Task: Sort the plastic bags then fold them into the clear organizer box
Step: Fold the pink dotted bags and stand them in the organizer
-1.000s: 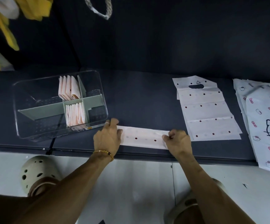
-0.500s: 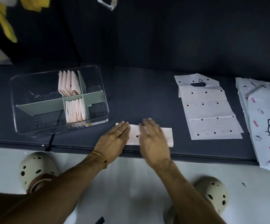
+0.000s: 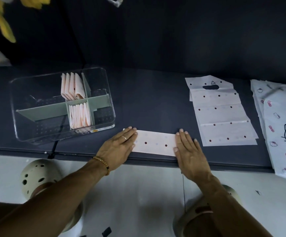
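Pressing flat now on the folded dotted bag (image 3: 155,142) at the near edge of the dark table (image 3: 147,100), just right of the clear organizer box (image 3: 61,105). Left hand (image 3: 116,149) and right hand (image 3: 188,151) both lying released, fingers straight, no longer pinching the ends as a second ago. Right hand sliding back outward, smoothing the strip; probably getting ready for the next fold.

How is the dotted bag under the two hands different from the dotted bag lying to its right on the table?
The bag under the hands is folded into one narrow strip, while the bag to its right lies spread out with only crease lines across it. The left hand and right hand press the strip flat; nothing touches the spread bag. The spread bag shows its handle cutout; the strip shows none. Both are pale with dark red dots.
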Available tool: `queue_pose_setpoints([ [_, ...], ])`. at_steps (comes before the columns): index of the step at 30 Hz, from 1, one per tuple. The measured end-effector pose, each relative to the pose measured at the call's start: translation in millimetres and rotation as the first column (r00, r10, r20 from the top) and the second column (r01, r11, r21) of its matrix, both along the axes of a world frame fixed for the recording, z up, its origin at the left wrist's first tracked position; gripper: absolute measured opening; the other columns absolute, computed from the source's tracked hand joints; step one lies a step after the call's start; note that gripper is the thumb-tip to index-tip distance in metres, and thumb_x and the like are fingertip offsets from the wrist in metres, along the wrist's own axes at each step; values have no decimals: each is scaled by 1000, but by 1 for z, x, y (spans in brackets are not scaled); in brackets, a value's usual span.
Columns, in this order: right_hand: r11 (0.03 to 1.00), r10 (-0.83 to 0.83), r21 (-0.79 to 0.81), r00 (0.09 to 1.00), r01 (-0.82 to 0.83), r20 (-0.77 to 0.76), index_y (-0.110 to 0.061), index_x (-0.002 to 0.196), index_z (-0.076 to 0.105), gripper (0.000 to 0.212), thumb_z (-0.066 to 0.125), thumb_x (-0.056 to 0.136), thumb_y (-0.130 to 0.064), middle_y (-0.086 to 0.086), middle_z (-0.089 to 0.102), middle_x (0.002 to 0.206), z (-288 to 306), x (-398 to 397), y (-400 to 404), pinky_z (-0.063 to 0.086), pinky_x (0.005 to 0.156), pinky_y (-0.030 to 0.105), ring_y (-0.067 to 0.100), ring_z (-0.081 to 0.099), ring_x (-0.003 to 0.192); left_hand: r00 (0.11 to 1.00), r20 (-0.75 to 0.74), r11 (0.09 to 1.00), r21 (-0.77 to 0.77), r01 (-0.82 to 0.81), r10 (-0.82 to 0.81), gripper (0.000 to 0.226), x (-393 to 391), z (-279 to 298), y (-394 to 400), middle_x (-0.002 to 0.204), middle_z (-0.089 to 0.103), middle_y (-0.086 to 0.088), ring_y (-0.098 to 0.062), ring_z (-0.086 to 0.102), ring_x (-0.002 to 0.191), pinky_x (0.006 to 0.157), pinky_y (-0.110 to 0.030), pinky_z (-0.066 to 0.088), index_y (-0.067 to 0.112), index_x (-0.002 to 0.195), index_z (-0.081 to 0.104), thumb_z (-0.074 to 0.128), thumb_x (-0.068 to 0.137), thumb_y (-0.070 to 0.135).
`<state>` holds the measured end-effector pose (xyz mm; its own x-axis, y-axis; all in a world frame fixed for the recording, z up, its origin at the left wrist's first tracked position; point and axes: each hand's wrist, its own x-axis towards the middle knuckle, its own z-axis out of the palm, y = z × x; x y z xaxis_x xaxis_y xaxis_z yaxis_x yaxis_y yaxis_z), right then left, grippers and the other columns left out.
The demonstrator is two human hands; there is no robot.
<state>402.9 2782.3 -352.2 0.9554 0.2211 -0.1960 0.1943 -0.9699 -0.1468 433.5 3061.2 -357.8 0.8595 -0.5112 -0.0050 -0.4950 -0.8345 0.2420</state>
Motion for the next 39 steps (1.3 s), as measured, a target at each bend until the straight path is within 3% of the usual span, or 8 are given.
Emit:
queue_pose_setpoints([
  [4, 995, -77, -55, 996, 80, 47, -10, 150, 26, 53, 30, 102, -31, 12, 19, 159, 13, 1, 5, 16, 119, 42, 29, 14, 147, 998, -4, 995, 83, -59, 59, 49, -5, 0, -5, 154, 28, -6, -22, 24, 143, 118, -34, 16, 9, 146, 31, 33, 102, 30],
  [7, 999, -29, 23, 968, 24, 250, -10, 118, 64, 33, 62, 86, -22, 12, 61, 113, 20, -2, 36, 48, 81, 41, 32, 58, 99, 994, 63, 990, 109, -91, 85, 45, -16, 10, -9, 136, 53, -12, -30, 50, 125, 105, -44, 36, 7, 129, 57, 46, 96, 36],
  [12, 999, 31, -30, 980, -26, 198, -11, 116, 65, 37, 68, 81, -22, 9, 62, 110, 22, -6, 54, 50, 82, 41, 29, 60, 99, 997, -73, 996, 90, -27, 34, 72, -39, 14, 1, 137, 50, -8, -31, 46, 123, 101, -44, 39, 15, 130, 54, 55, 77, 64],
  [16, 998, 52, -38, 977, -45, 207, -9, 122, 63, 42, 66, 81, -20, 9, 60, 119, 24, -6, 52, 48, 88, 41, 28, 58, 108, 996, 41, 997, -8, 79, -78, 45, -42, 18, -1, 125, 62, -2, -31, 57, 111, 82, -43, 53, 18, 119, 66, 76, 75, 23],
  [21, 977, 106, 153, 963, -147, 248, -11, 106, 69, 30, 66, 77, -13, 4, 67, 100, 28, -15, 76, 51, 71, 35, 25, 60, 89, 999, 8, 994, -95, -44, 45, 27, -35, 27, -23, 109, 65, 6, -22, 50, 95, 80, -36, 50, 23, 115, 66, 49, 96, 32],
  [26, 905, -201, 395, 977, 161, 63, -12, 101, 67, 16, 53, 94, -17, 5, 71, 95, 28, 1, 76, 51, 73, 35, 26, 63, 82, 902, -390, 883, -338, -326, 183, 38, -25, 38, -31, 87, 67, 8, -13, 60, 79, 69, -27, 49, 26, 97, 68, 59, 78, 57],
  [33, 701, -405, 545, 886, 460, -228, -19, 83, 59, 12, 59, 94, -24, -6, 62, 79, 25, 22, 65, 51, 69, 27, 12, 59, 72, 725, -606, 649, -414, -639, 326, 22, 5, 40, -44, 63, 64, 2, -14, 61, 55, 58, -25, 49, 7, 81, 69, 63, 90, 26],
  [39, 557, -581, 545, 763, 627, -284, -19, 84, 70, 5, 68, 87, -23, -8, 68, 79, 21, 35, 68, 48, 73, 19, 6, 60, 70, 739, -462, 762, -183, -621, 491, 33, 22, 29, -56, 76, 62, -7, -28, 59, 76, 67, -34, 49, 16, 66, 51, 58, 90, 38],
])
